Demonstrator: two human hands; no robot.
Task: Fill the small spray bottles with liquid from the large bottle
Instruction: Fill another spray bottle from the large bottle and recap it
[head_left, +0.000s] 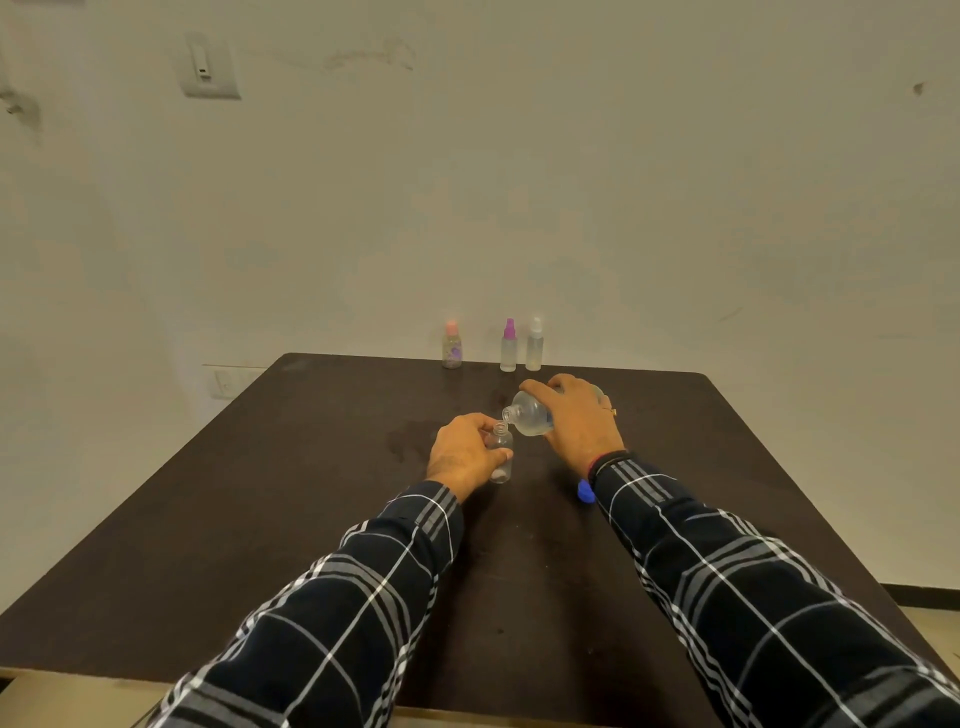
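Right hand (582, 423) grips large bottle (531, 417), mouth over small bottle (502, 446) gripped by left hand (462, 453).

Both my arms reach forward in dark checked sleeves with white lines, forearms converging toward the middle. My left hand (467, 453) curls round a small clear open-necked bottle (502, 464), thumb in front, fingers behind, holding it upright. My right hand (581, 422) grips a large clear plastic bottle (530, 415) from above, knuckles up, wrist bent so that its neck tilts down to the left. Red and black bands circle my right wrist, and a ring sits on one finger.
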